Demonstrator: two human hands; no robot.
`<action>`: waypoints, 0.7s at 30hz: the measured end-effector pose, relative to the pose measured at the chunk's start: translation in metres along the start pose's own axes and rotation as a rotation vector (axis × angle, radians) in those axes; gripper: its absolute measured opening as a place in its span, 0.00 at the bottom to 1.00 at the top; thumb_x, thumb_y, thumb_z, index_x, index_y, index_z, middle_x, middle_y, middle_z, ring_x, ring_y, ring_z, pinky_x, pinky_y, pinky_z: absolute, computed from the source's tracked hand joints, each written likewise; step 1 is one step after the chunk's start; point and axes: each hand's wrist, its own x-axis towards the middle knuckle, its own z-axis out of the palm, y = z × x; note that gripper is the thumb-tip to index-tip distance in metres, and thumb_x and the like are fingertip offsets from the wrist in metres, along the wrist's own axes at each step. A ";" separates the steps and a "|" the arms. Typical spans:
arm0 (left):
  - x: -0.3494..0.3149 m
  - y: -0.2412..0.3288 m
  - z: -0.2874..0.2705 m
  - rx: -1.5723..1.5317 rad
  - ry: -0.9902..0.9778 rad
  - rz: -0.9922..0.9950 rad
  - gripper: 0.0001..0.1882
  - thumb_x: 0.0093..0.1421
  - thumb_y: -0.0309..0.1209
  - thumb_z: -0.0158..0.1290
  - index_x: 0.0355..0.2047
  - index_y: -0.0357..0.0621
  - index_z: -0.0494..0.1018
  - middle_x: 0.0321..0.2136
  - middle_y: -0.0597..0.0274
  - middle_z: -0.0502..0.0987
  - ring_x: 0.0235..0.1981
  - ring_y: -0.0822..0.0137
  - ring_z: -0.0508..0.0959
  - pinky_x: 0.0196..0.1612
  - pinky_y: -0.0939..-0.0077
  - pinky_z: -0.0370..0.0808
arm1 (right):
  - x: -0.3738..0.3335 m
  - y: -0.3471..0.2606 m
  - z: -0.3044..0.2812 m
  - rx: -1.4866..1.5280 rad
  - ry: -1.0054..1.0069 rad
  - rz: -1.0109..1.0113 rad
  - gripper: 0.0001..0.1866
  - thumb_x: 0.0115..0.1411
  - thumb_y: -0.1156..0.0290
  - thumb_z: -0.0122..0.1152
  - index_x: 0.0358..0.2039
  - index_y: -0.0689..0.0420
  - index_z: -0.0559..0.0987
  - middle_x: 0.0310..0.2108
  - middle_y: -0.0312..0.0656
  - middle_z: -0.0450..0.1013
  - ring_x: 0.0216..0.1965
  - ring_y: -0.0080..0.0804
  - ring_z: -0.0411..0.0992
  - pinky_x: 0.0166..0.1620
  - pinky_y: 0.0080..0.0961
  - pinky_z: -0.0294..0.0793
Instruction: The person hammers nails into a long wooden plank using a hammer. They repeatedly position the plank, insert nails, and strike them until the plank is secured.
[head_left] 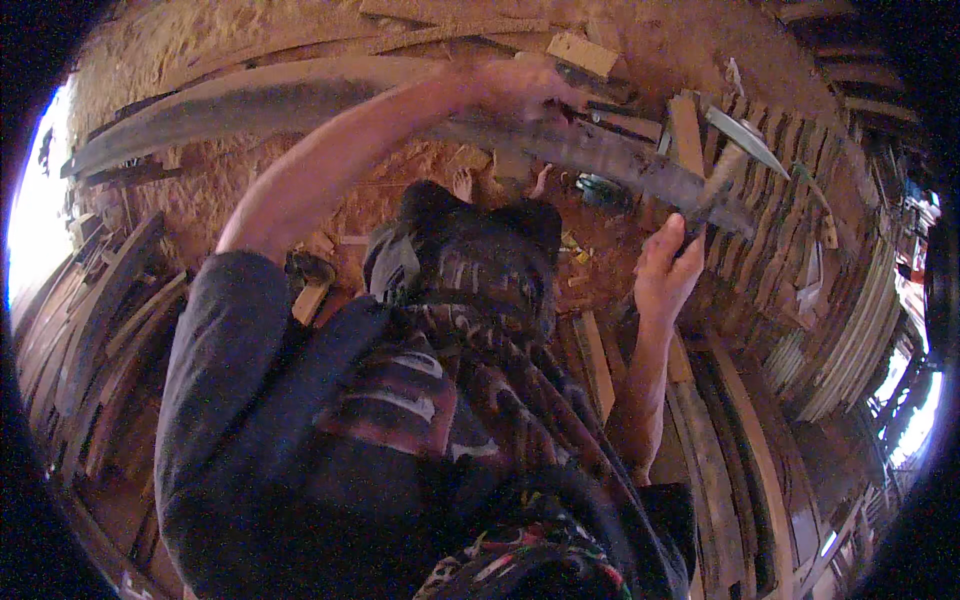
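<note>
My right hand [665,270] is closed around the wooden handle of an adze-like tool [735,150], its metal blade above the long grey plank [600,150]. Farther out, my left hand [515,85] grips that plank's upper edge, over sawdust-covered ground [250,40] and stacked boards [790,230].

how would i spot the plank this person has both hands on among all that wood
Start at the sawdust-covered ground ahead. A long, grey, weathered plank arcs across it from far left to right. The left hand presses on its middle and the right hand is at its right end; unlike the stacked brown boards, it lies crosswise.
</note>
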 end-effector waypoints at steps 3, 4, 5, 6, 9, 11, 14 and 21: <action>0.012 0.056 -0.022 -0.156 0.105 -0.223 0.19 0.64 0.47 0.51 0.40 0.45 0.79 0.32 0.48 0.81 0.36 0.48 0.81 0.40 0.52 0.75 | 0.042 0.028 -0.001 -0.004 0.040 -0.011 0.19 0.68 0.59 0.52 0.46 0.65 0.72 0.28 0.48 0.76 0.28 0.44 0.75 0.32 0.38 0.73; 0.016 0.069 -0.015 -0.268 0.170 -0.326 0.18 0.65 0.45 0.50 0.39 0.42 0.77 0.31 0.47 0.80 0.34 0.46 0.79 0.38 0.52 0.74 | 0.058 0.044 0.002 -0.090 0.100 -0.140 0.20 0.68 0.58 0.52 0.47 0.66 0.72 0.30 0.49 0.76 0.30 0.45 0.75 0.34 0.38 0.73; 0.024 0.082 -0.003 -0.378 0.243 -0.434 0.17 0.66 0.43 0.49 0.38 0.40 0.75 0.31 0.46 0.79 0.32 0.44 0.78 0.36 0.52 0.73 | 0.076 0.064 0.005 -0.176 0.155 -0.275 0.21 0.68 0.57 0.52 0.48 0.66 0.72 0.32 0.50 0.76 0.32 0.45 0.75 0.36 0.37 0.73; 0.035 0.088 0.008 -0.497 0.308 -0.531 0.16 0.67 0.40 0.48 0.37 0.37 0.74 0.31 0.44 0.78 0.30 0.43 0.76 0.34 0.51 0.71 | 0.094 0.080 0.006 -0.269 0.220 -0.402 0.22 0.68 0.56 0.52 0.49 0.66 0.72 0.34 0.51 0.76 0.34 0.45 0.75 0.39 0.37 0.73; 0.040 0.103 0.031 -0.351 0.605 -0.651 0.25 0.68 0.46 0.42 0.25 0.40 0.74 0.22 0.43 0.76 0.27 0.40 0.77 0.32 0.48 0.72 | 0.130 0.110 0.011 -0.341 0.235 -0.454 0.24 0.68 0.54 0.52 0.49 0.66 0.72 0.39 0.52 0.76 0.41 0.46 0.74 0.47 0.38 0.71; 0.042 0.104 0.043 -0.222 0.733 -0.575 0.21 0.66 0.39 0.43 0.19 0.42 0.70 0.16 0.48 0.72 0.21 0.42 0.74 0.27 0.51 0.72 | 0.133 0.108 0.013 -0.269 0.123 -0.289 0.25 0.68 0.53 0.51 0.48 0.65 0.74 0.41 0.52 0.76 0.44 0.46 0.73 0.51 0.38 0.69; 0.046 0.101 0.048 -0.095 0.834 -0.501 0.16 0.62 0.34 0.47 0.17 0.45 0.69 0.14 0.53 0.71 0.18 0.49 0.74 0.25 0.56 0.72 | 0.136 0.107 0.015 -0.113 0.045 -0.288 0.22 0.69 0.56 0.50 0.43 0.66 0.77 0.40 0.49 0.77 0.43 0.46 0.74 0.50 0.39 0.68; 0.063 0.093 0.089 0.263 0.652 -0.412 0.14 0.58 0.36 0.52 0.16 0.49 0.73 0.16 0.63 0.75 0.21 0.60 0.78 0.31 0.65 0.75 | 0.130 0.093 0.013 -0.114 -0.031 -0.252 0.19 0.70 0.60 0.48 0.40 0.65 0.78 0.39 0.47 0.77 0.42 0.41 0.74 0.50 0.37 0.68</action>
